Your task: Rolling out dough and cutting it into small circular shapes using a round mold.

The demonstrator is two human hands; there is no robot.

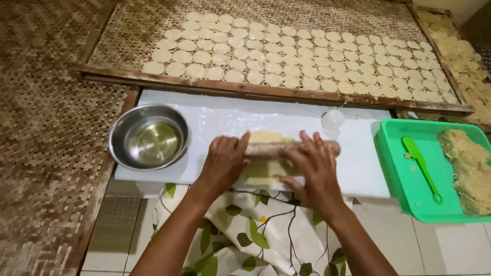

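The rolling pin (291, 148) lay crosswise over a pale sheet of dough (266, 158), right in the middle of the white board (358, 168), nearer its front edge than its back. That pin looked stiff and solid, a wooden cylinder, best taken at its two ends with flat palms. The dough under it looked soft and thin, the sort that would tear or stick if lifted carelessly.

The left hand (224, 162) rested flat, fingers spread, palm down on the pin's left end. The right hand (313, 166) did the same further along, fingers stretched forward across the pin, open and pressing rather than gripping. The pin's right tip poked out past it.

Out from there: a steel bowl (149, 137) sat at the board's left end, empty as far as could be seen. A small clear round cutter (332, 119) stood near the board's back edge, to the right of the dough. Off the right end, a green tray (394, 168) carried a green spatula (422, 166) and a slab of crumbly dough (468, 168). Beyond the back edge, a woven bamboo rack (128, 30) held rows of pale cut discs (286, 56). A leaf-print cloth (255, 230) covered the lap below.
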